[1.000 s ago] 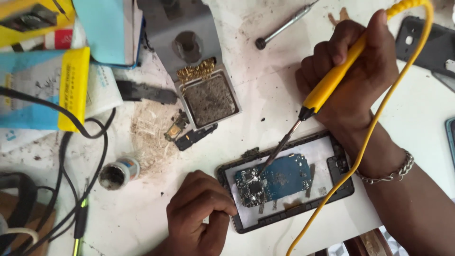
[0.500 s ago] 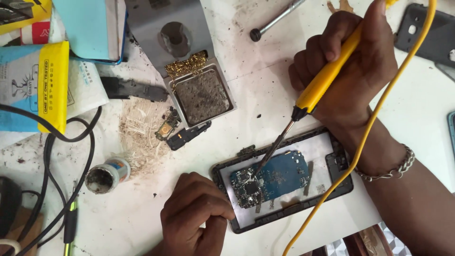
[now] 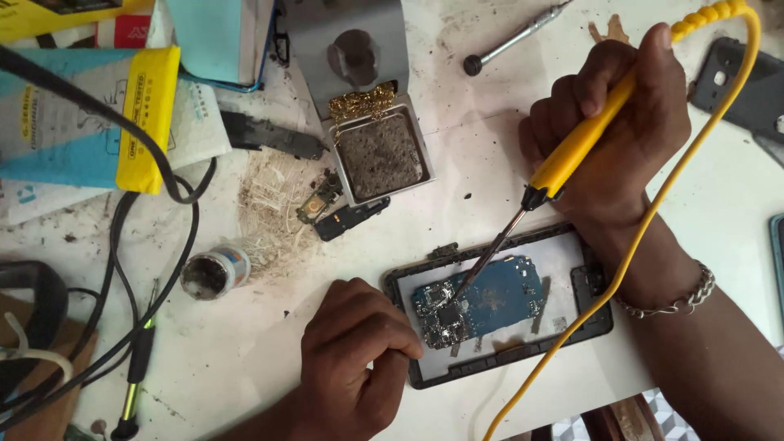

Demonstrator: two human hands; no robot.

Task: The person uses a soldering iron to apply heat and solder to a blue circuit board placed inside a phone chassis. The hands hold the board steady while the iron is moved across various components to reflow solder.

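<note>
My right hand (image 3: 612, 135) grips a yellow-handled soldering iron (image 3: 572, 155) like a pen. Its dark tip rests on the left part of a blue circuit board (image 3: 494, 298). The board lies inside an opened black phone frame (image 3: 584, 327) on the white table. My left hand (image 3: 351, 359) is closed in a loose fist at the frame's left edge, fingers touching the rim beside the board. Whether it pinches anything is hidden. The iron's yellow cable (image 3: 645, 229) loops over my right wrist and down across the frame.
A grey soldering stand (image 3: 359, 49) with a dirty sponge tray (image 3: 380, 155) and brass wool sits above the phone. A small flux tin (image 3: 214, 273), loose black phone parts (image 3: 351, 219), black cables (image 3: 155, 269), yellow-blue packets (image 3: 90, 122), a screwdriver (image 3: 518, 37) and a dark phone cover (image 3: 747, 86) lie around.
The view has shifted slightly. The soldering iron tip stays on the board's left part, with small movement of my right hand. My left hand stays put at the frame.
</note>
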